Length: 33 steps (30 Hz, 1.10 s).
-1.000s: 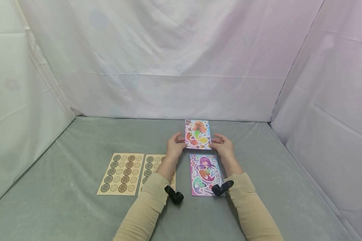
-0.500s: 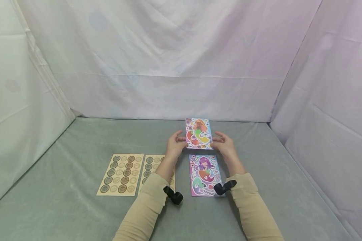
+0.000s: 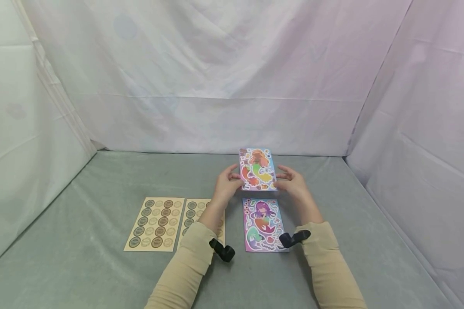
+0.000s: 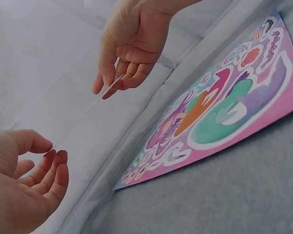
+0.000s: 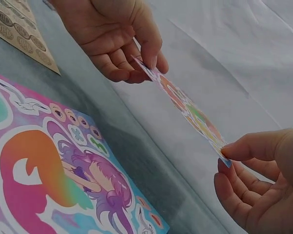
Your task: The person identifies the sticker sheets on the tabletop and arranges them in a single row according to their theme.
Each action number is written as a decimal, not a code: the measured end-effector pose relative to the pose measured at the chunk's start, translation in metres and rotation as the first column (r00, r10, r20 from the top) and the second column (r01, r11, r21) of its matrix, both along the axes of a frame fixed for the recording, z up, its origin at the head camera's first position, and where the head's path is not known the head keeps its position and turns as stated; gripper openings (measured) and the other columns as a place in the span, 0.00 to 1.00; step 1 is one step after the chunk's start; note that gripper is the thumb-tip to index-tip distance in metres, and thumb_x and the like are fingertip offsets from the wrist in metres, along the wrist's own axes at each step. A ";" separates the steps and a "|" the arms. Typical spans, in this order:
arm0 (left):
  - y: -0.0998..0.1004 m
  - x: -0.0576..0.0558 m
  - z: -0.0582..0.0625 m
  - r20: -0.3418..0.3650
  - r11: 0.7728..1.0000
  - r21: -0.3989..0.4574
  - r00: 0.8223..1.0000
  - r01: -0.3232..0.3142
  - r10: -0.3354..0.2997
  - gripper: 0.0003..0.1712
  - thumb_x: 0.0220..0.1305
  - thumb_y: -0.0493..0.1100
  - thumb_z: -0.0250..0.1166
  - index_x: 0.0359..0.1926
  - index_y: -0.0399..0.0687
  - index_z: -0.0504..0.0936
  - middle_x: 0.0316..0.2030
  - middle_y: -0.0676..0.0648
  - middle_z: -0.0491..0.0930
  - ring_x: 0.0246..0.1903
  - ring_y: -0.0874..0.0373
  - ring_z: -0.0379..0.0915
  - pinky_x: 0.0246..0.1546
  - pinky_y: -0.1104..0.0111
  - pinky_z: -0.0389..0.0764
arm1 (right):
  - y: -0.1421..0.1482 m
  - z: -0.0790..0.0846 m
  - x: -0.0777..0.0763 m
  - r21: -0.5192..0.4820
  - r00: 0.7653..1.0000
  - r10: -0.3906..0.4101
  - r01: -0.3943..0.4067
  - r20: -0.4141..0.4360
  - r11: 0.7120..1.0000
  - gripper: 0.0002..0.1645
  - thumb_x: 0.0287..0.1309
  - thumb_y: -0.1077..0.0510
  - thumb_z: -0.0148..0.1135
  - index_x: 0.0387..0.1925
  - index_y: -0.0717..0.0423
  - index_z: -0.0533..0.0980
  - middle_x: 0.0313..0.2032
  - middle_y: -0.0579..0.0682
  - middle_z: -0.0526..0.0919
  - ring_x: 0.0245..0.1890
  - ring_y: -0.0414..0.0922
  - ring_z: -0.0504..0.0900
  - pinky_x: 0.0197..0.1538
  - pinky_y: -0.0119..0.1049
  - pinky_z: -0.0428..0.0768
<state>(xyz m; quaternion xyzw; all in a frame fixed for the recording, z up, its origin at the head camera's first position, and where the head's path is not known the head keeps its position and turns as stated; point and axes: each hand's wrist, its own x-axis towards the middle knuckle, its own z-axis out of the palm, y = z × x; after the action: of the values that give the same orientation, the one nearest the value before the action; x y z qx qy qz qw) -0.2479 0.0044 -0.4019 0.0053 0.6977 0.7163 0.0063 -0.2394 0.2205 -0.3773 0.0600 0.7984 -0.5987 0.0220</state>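
Between both hands hangs a sticker sheet (image 3: 257, 169) with an orange-haired mermaid, raised off the table. My left hand (image 3: 226, 185) pinches its left edge near the lower corner, thumb on top and fingers beneath. On the opposite edge my right hand (image 3: 294, 184) holds it the same way. In the right wrist view the held sheet (image 5: 188, 112) appears nearly edge-on, spanning the gap between the two hands. Below it on the table lies a second sticker sheet (image 3: 264, 225) with a purple-haired mermaid, close under my right wrist.
To the left lie two cream sheets of round stickers, the outer sheet (image 3: 154, 224) in full view and the inner sheet (image 3: 191, 214) partly covered by my left forearm. Grey cloth covers the table (image 3: 100, 184). A white curtain (image 3: 201, 124) closes off the back.
The held mermaid sheet has risen and shifted slightly right, nearer the head camera. Both hands moved with it, the right one further right. The sheets on the table stayed put.
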 end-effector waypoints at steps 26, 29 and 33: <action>0.008 0.007 0.017 -0.054 0.993 0.008 0.992 0.117 -0.116 0.38 0.52 0.25 0.65 0.65 0.43 0.70 0.35 0.42 0.80 0.28 0.59 0.76 0.34 0.67 0.83 | 0.014 0.016 0.008 0.090 0.999 0.034 -0.035 0.009 0.995 0.42 0.56 0.66 0.63 0.71 0.51 0.60 0.53 0.61 0.74 0.47 0.51 0.76 0.44 0.36 0.79; 0.009 0.009 0.019 -0.063 0.993 -0.001 0.991 0.118 -0.117 0.36 0.51 0.25 0.65 0.64 0.42 0.71 0.34 0.42 0.80 0.29 0.58 0.77 0.34 0.67 0.83 | 0.015 0.017 0.010 0.108 0.999 0.039 -0.040 0.012 0.993 0.43 0.56 0.65 0.63 0.72 0.51 0.59 0.52 0.60 0.74 0.47 0.51 0.76 0.45 0.37 0.79; 0.011 0.011 0.020 -0.075 0.992 -0.029 0.989 0.122 -0.124 0.34 0.52 0.26 0.65 0.63 0.40 0.72 0.34 0.42 0.81 0.31 0.57 0.77 0.36 0.67 0.83 | 0.020 0.016 0.014 0.125 0.998 0.061 -0.061 0.003 0.990 0.43 0.56 0.64 0.64 0.72 0.52 0.59 0.49 0.59 0.75 0.45 0.50 0.76 0.43 0.35 0.79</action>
<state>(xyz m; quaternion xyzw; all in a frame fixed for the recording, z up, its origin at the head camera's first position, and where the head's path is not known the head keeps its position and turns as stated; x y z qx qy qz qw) -0.2369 0.0151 -0.3818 0.0757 0.7044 0.7054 0.0236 -0.2251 0.2402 -0.3608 0.0366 0.8359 -0.5464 0.0365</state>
